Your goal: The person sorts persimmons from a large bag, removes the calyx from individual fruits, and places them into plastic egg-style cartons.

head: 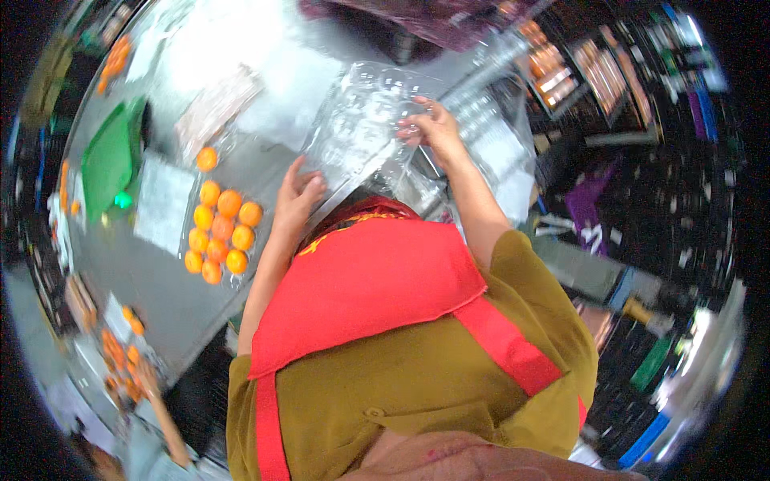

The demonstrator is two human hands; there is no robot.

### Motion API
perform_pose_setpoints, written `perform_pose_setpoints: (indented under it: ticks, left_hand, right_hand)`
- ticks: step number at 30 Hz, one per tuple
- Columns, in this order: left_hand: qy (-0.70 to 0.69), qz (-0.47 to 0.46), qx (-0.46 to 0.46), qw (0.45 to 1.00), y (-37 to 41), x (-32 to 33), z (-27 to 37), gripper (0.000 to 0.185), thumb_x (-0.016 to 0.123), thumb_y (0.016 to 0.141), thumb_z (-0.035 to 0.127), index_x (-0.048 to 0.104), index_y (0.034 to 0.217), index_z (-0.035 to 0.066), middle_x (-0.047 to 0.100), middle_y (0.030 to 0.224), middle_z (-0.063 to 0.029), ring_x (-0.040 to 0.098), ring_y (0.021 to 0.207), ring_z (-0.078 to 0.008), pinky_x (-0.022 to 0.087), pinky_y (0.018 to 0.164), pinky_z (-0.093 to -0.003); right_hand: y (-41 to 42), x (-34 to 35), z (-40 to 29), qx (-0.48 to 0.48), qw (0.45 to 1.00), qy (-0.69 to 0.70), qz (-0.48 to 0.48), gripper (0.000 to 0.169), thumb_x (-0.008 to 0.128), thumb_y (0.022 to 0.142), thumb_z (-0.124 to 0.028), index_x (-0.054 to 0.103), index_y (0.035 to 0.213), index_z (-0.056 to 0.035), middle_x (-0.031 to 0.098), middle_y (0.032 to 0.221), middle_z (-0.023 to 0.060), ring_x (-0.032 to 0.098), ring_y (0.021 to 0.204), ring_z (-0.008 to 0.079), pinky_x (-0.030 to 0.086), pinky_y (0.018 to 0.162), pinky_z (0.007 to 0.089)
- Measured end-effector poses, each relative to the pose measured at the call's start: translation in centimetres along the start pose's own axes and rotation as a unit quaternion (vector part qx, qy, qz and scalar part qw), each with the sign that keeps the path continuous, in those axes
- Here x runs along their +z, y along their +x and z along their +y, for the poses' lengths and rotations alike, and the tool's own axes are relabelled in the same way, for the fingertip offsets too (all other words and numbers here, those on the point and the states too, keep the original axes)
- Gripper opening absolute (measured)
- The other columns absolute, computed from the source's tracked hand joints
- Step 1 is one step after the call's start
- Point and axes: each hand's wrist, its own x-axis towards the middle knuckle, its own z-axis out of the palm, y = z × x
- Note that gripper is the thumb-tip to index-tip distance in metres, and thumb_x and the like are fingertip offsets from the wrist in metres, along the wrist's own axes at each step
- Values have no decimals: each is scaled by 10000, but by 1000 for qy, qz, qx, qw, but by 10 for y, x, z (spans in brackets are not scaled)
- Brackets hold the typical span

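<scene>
A clear plastic fruit tray with moulded cups (364, 114) lies before me, tilted at the edge of the metal table (150, 306). My right hand (430, 129) is at the tray's right side, its fingers curled around or over the rim; blur hides whether they grip. Near the tray's lower left corner is my left hand (301, 189), fingers apart and holding nothing. To the left, several orange citrus fruits (222, 227) sit in rows in another clear tray, and a single orange fruit (207, 159) lies just above them.
Left of the fruit are a white sheet (163, 201) and a green object (109, 159). A stack of clear packaging (493, 132) stands to my right. At lower left, another person's arm (162, 415) reaches over more orange fruit (123, 361). Fruit crates (547, 69) are at upper right.
</scene>
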Motion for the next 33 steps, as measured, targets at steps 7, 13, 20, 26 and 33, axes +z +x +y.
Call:
perform_pose_setpoints:
  ticks: [7,13,20,26,33]
  left_hand:
    - [2,-53,-5,999,-20,12,32,594,570,922,192,278,1426,77,546,1190,-146,610,972,-191,505,828,-308]
    - [-48,-141,2,989,-45,25,9,529,598,897,146,362,1362,58,517,1169,-112,570,1031,-186,485,836,-295]
    - [-78,-170,-33,982,-41,68,11,566,575,912,212,308,1400,110,435,1277,-124,504,1079,-185,440,915,-353]
    - [22,-146,-1,989,4,122,4,545,576,910,253,353,1369,60,556,1020,-86,539,871,-130,445,721,-276]
    - [244,-102,198,944,29,179,1,462,631,872,244,492,1256,30,582,745,-60,556,672,-138,455,631,-300]
  right_hand:
    - [-90,-2,21,-64,988,113,79,525,582,866,-121,343,1323,-24,658,982,162,672,840,246,525,679,289]
    - [-180,-10,59,-75,964,193,164,574,602,846,-115,327,1344,-39,644,1020,168,654,886,272,517,740,336]
    - [-247,7,102,-76,936,269,213,651,609,824,-63,305,1398,-80,575,1184,154,611,995,238,522,800,348]
    - [-259,16,127,-69,936,308,157,664,620,840,-73,296,1417,-128,545,1244,121,577,1080,230,502,850,347]
    - [-292,-52,129,38,958,283,-9,635,629,870,-221,330,1417,-101,567,1237,141,610,1041,238,508,840,326]
